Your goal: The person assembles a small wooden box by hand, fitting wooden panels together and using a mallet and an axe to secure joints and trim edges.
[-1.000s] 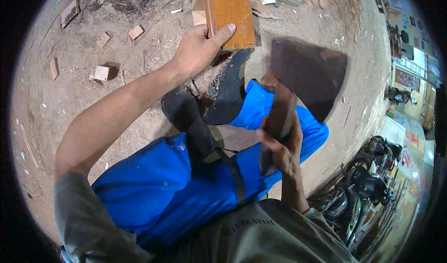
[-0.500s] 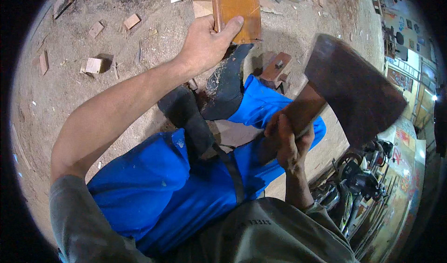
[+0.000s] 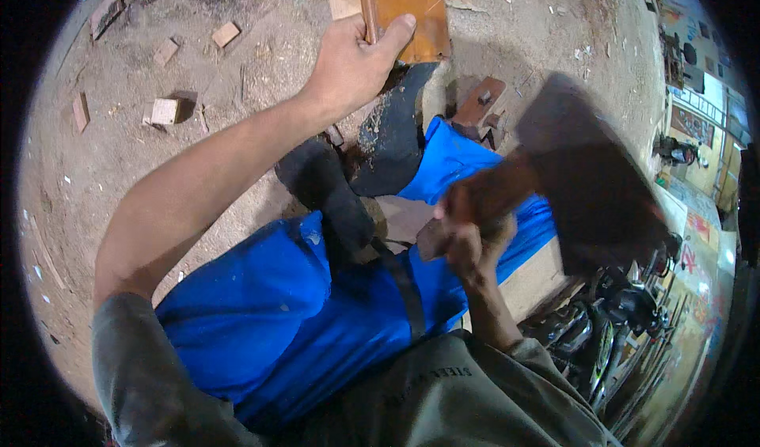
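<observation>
My left hand point(image 3: 352, 63) is closed on the lower part of a varnished orange-brown wooden board point(image 3: 408, 8), its thumb lying on the board's face. The board's top runs out of view. In my right hand point(image 3: 479, 249) is the wooden handle point(image 3: 499, 190) of an axe, held with the fingers wrapped round it. The axe's broad dark blade point(image 3: 598, 182) points up and to the right, blurred by motion. A gap lies between blade and board. Below the board are black coverings with wood chips on them, probably boots point(image 3: 392, 142), beside my blue trouser legs point(image 3: 261, 304).
Small wood blocks point(image 3: 165, 111) and chips lie scattered on the dusty ground at left. Right of the board sits a reddish-brown wood piece point(image 3: 480, 100) with a dark fitting. A motorcycle point(image 3: 606, 312) stands at the lower right, near a painted wall.
My right hand has moved slightly left and down with the axe, and the handle's butt end shows now. My left hand keeps its hold on the board. The whole view has shifted a little.
</observation>
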Available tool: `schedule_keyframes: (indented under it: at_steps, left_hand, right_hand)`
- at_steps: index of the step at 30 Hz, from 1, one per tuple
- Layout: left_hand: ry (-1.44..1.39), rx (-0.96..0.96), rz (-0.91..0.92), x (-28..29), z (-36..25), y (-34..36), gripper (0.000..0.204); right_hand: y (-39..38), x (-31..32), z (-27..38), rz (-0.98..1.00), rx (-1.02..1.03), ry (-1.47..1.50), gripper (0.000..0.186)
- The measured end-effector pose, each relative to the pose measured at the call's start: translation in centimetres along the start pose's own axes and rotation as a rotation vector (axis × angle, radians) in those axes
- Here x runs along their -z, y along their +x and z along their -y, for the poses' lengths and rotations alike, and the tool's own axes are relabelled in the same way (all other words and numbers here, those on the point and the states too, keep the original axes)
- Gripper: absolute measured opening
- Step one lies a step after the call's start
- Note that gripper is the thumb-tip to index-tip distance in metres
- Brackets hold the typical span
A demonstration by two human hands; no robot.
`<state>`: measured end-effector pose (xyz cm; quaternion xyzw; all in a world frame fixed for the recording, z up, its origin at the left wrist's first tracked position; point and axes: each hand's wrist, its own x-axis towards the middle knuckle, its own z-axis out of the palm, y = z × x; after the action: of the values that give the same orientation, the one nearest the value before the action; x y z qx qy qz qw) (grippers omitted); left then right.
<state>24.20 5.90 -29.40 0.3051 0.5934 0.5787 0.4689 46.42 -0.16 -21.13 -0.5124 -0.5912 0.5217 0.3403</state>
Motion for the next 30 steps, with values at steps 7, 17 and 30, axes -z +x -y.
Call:
schedule_keyframes:
  at_steps: [7, 17, 30]
  left_hand:
    - [-0.086, -0.094, -0.060, -0.5, 0.6, -0.4, 0.040]
    - [-0.009, -0.008, -0.050, -0.2, 0.0, -0.2, 0.038]
    - [0.117, 0.061, -0.015, 0.2, 0.1, 0.0, 0.041]
  right_hand:
    - [-0.3, 1.6, -7.0, 0.176, -0.164, 0.101, 0.038]
    - [0.3, -0.1, -3.3, 0.032, -0.085, 0.130, 0.024]
    - [0.0, -0.3, -1.5, -0.053, 0.051, -0.319, 0.014]
